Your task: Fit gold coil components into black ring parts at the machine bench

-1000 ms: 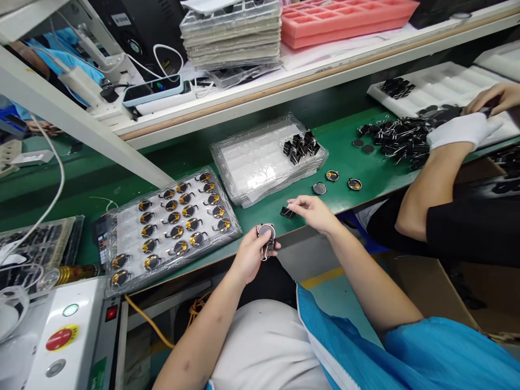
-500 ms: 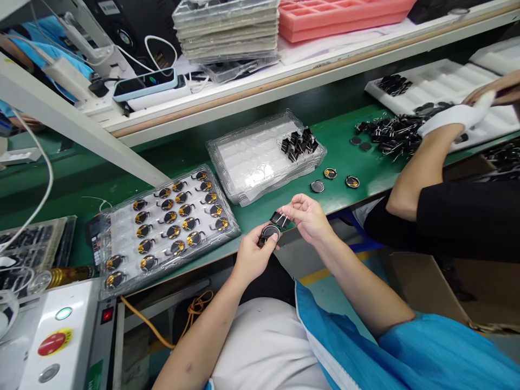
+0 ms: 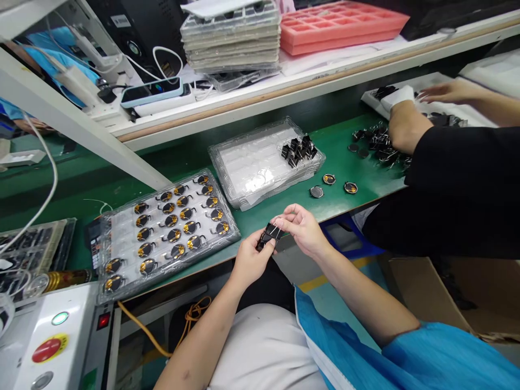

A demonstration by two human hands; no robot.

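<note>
My left hand (image 3: 251, 260) is closed on a small dark round part, which showed a metal rim earlier and is now mostly hidden by a clip and the fingers. My right hand (image 3: 304, 232) pinches the wire handles of a black binder clip (image 3: 273, 231). The clip lies over the round part, close against my left thumb; whether it bites on the edge cannot be made out. Both hands are held just in front of the bench edge. Beyond them lie a grey-faced round part (image 3: 316, 192) and two round parts with orange film (image 3: 350, 188).
At left a clear tray (image 3: 162, 281) holds rows of round parts with orange film and curled tails. Behind stands a stack of clear trays (image 3: 244, 187) with several binder clips (image 3: 299, 150) on top. A co-worker's arm (image 3: 410, 127) reaches over a clip pile at right. A shelf (image 3: 227, 111) overhangs the bench.
The binder clip has moved down and left onto the round part, covering its face. My right hand came closer to my left. The co-worker's gloved hand moved left.
</note>
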